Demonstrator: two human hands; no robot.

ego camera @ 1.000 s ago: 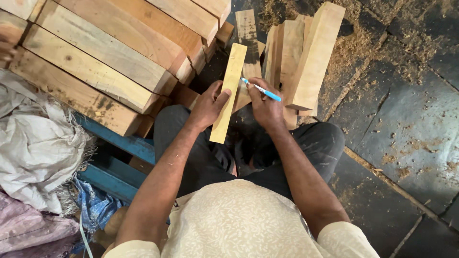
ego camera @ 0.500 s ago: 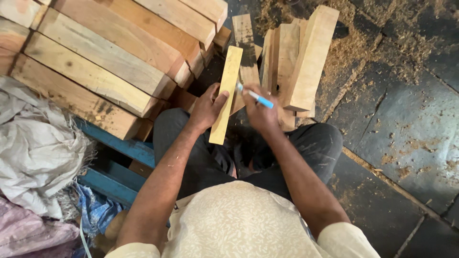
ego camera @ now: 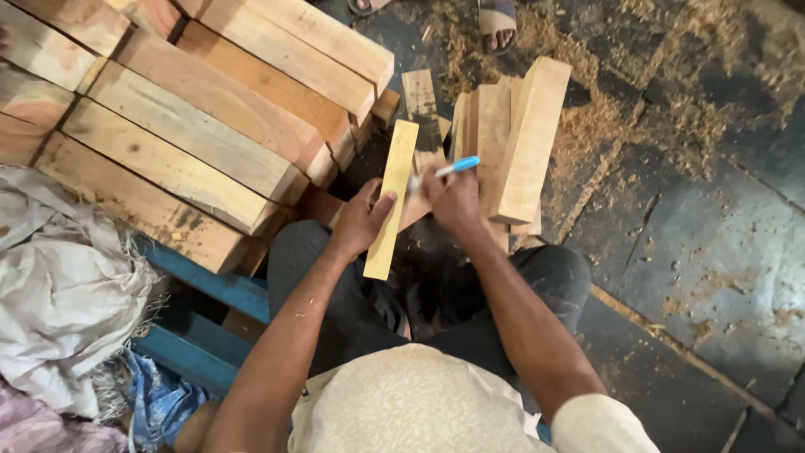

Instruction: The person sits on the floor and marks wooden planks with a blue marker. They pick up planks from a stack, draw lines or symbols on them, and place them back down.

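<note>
At the centre of the frame the left hand (ego camera: 359, 222) grips 1 pale slat (ego camera: 391, 197) upright while the right hand (ego camera: 454, 200), closed on a blue pen (ego camera: 444, 170), seems to mark it, needing a steady tip.

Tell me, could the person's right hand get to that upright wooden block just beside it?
Probably yes. The right hand sits right next to the upright wooden block, with nothing between them. But its fingers are wrapped around a blue pen, so it could likely touch the block, hardly grip it.
</note>
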